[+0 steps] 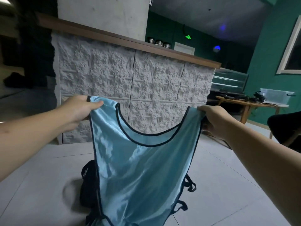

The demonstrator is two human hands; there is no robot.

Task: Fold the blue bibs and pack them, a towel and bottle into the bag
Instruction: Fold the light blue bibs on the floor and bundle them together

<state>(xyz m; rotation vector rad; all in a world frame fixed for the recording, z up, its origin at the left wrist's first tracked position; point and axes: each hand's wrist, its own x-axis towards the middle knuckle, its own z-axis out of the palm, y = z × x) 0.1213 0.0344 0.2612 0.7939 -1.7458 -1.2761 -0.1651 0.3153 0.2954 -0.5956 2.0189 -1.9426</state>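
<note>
Blue bib [140, 168]: held up over the floor, hanging straight down, long axis vertical, neckline at top. Left hand [78, 110] pinching the left shoulder strap, right hand [213, 119] gripping the right strap, both level. Dark bag [88, 185] directly behind and below, mostly hidden. Next, probably: straps together, left to right.

A dim café or bar room, by the look of it; a long counter [135, 88] faced in rough white stone-look panels carries a wooden top [130, 42] with steel pots [159, 42] on it; beyond stand a glass display case [229, 80], teal walls [267, 51], a lit green exit sign [188, 37], a low wooden table [247, 106] and a pale tiled floor [40, 185].
</note>
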